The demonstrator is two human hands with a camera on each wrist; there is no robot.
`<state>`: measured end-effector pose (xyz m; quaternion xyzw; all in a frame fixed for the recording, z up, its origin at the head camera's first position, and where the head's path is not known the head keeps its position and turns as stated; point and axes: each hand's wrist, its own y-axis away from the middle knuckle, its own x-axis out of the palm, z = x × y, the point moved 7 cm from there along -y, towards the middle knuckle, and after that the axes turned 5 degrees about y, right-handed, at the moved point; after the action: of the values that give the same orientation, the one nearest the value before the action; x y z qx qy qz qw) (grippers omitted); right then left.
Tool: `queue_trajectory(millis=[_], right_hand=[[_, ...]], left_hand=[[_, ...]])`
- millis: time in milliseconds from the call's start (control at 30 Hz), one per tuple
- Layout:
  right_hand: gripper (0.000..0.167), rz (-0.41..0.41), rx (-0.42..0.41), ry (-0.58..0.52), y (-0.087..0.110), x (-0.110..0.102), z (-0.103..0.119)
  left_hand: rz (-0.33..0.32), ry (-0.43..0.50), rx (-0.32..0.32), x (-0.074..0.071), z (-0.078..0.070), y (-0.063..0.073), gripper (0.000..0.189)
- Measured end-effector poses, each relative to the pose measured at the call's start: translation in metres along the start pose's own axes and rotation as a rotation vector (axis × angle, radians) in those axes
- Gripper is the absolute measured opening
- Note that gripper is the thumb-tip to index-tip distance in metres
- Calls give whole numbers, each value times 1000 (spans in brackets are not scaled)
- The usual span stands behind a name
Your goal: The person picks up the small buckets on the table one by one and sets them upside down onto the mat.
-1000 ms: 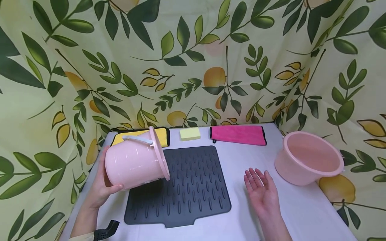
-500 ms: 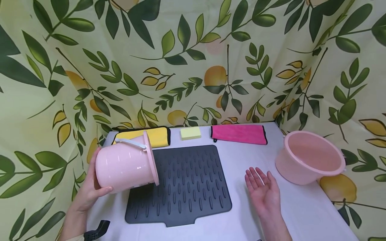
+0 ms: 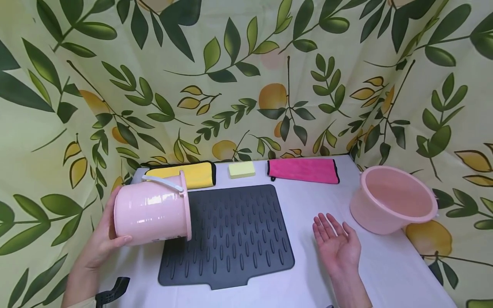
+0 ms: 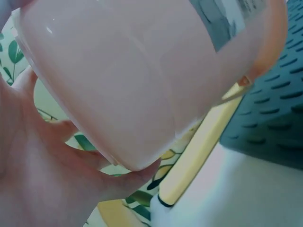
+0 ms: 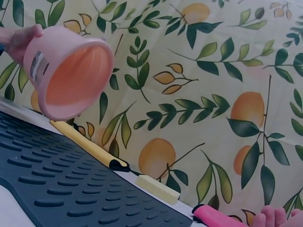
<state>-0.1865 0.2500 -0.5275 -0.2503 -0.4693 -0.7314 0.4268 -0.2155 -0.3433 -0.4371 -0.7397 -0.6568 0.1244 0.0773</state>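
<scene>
My left hand (image 3: 101, 244) grips the pink bucket (image 3: 150, 214) by its base end, thumb along the front and fingers round behind, and the bucket lies on its side in the air with its mouth toward my right, over the left part of the dark ribbed mat (image 3: 235, 239). My right hand (image 3: 339, 252) holds nothing; it hovers palm up with loose fingers above the counter (image 3: 294, 205), beside the mat and well apart from the bucket. The weak point, as I judge it, is this one-handed hold: all the length runs out past my fingers and the wall looks slick, so a tired wrist could let the rim end sag onto the mat, or the whole thing could slide out. My right hand is too far off to catch it in time. The pale handle (image 3: 163, 183) lies back along the upper side and, if loosely hinged, could flop over with a turn. Lowering it too far back might snag the yellow cloth (image 3: 202, 174), which lies just behind, and perhaps push it toward the sponge (image 3: 242, 170). On my other side, a careless outward sweep could knock the pink basin (image 3: 375, 214) near the counter's right edge.
</scene>
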Motion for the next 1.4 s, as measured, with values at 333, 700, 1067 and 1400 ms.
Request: queue_trajectory(millis=[333,700,1067,1400], right_hand=[[53,40,26,-99,1,2,-1],[56,30,26,-166,-1,1,4],[57,9,31,-215,-2,0,8],[56,52,19,-235,-2,2,14]], left_hand=[[58,13,-25,0,-8,1,134],[102,-361,19,15,-25,-4,135],[186,-655,42,48,-49,-20,125],[230,-832,-3,87,-47,-30,115]])
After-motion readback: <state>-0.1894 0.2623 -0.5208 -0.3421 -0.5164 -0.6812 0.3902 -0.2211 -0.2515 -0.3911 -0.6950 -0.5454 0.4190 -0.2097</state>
